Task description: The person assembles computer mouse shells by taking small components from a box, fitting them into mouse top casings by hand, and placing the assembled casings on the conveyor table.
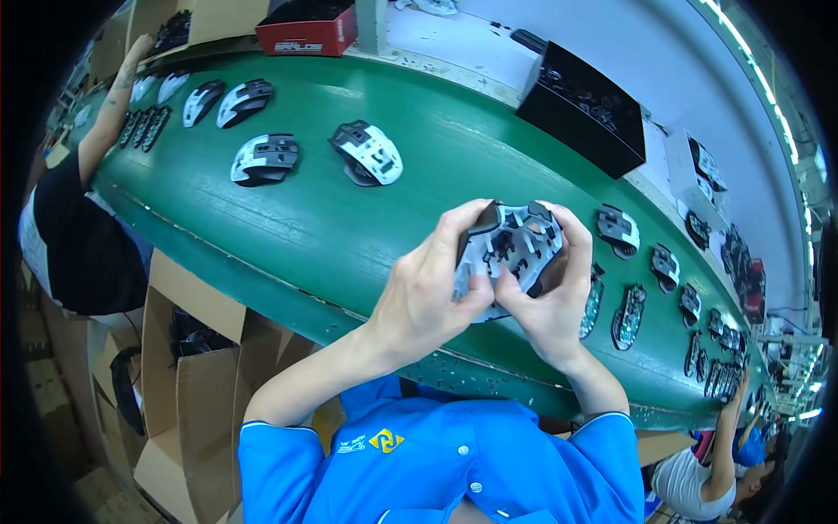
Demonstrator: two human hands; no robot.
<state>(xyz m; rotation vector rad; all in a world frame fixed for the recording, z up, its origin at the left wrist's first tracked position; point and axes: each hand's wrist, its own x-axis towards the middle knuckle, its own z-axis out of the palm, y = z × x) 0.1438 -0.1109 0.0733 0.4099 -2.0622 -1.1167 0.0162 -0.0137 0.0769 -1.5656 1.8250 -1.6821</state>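
Note:
Between both hands, above the green bench, I hold a grey and black computer mouse shell, its hollow inner side turned up. Ribs and small black parts show inside it. My left hand wraps its left side, thumb pressed at the near inner edge. My right hand grips the right side, its thumb also at the inside. Close by my right hand lie a mouse base with a green circuit board and another such base, partly hidden by the hand. A white and grey mouse shell rests farther off to the left.
More mouse shells and bases run along the green bench. A black box of small parts and a red box stand along the back. Cardboard boxes are at lower left. Co-workers sit at both ends.

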